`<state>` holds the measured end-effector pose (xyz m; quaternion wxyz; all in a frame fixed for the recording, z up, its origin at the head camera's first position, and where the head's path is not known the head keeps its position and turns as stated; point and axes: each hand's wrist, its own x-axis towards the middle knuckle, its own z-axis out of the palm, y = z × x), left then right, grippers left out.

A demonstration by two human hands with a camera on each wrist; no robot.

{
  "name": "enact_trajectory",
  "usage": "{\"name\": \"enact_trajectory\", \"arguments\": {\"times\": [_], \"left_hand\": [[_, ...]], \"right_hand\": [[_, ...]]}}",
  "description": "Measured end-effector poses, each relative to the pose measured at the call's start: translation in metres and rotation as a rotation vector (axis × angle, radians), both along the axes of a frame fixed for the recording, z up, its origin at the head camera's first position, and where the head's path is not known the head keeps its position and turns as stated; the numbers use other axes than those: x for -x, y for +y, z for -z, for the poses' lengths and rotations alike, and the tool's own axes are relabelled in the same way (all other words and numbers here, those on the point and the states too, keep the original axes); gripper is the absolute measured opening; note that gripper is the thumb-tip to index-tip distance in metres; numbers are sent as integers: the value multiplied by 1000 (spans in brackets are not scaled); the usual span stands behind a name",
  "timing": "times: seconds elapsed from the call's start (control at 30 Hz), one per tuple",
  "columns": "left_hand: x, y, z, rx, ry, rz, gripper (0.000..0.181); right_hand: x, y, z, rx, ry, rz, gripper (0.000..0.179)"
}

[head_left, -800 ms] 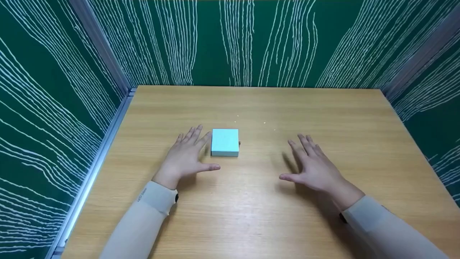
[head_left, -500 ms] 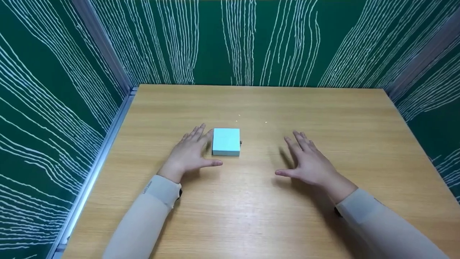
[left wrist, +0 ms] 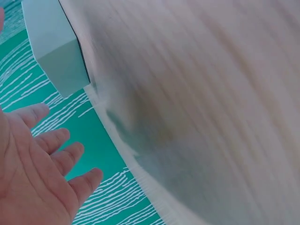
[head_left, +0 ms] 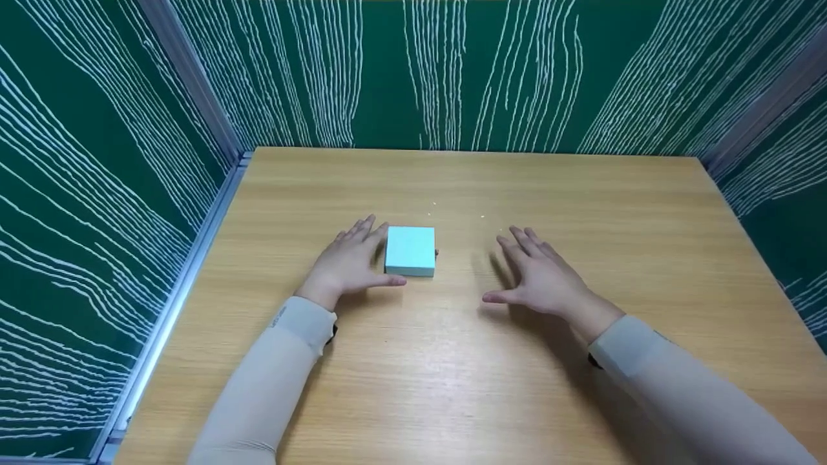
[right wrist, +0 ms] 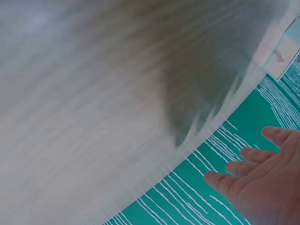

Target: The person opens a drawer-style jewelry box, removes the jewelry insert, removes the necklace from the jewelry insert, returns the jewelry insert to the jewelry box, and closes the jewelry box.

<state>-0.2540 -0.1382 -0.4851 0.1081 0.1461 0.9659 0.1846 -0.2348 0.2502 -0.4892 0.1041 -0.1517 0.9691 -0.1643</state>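
A small square light-blue box (head_left: pixel 411 250) sits on the wooden table, with a small knob-like bit (head_left: pixel 437 252) sticking out on its right side. At its left edge is my left hand (head_left: pixel 349 261), fingers spread and thumb pointing across in front of the box. In the left wrist view the palm (left wrist: pixel 28 173) faces the box (left wrist: pixel 56 51), holding nothing. Some way right of the box, my right hand (head_left: pixel 543 274) hovers over the table with fingers spread and nothing in it. The right wrist view shows its fingers (right wrist: pixel 248 168) extended, with the box's knobbed side (right wrist: pixel 282 56) beyond.
The wooden table (head_left: pixel 413 387) carries a few tiny pale specks behind the box. Green panels (head_left: pixel 387 77) with white wavy lines stand at the back and both sides, with metal posts (head_left: pixel 190 77) at the corners. A metal rail (head_left: pixel 174 297) runs along the left edge.
My right hand has moved left and slightly forward, closer to the box. The left hand stays beside the box's left edge. The view has shifted slightly.
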Motion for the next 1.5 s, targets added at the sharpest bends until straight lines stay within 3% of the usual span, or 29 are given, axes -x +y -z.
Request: {"name": "enact_trajectory", "arguments": {"times": [0.6,0.87,1.07,1.5], "left_hand": [[15,9,-1,20,-20,-34,123],[19,10,3,-12,-26,-25,117],[20,7,4,1,6,-32,111],[22,15,-1,-11,-27,-78,104]], "right_hand": [[25,-41,-5,99,-56,83,103],[33,-60,-1,101,-79,78,82],[38,-76,-2,103,-34,37,59],[45,-99,2,209,-19,42,38]]}}
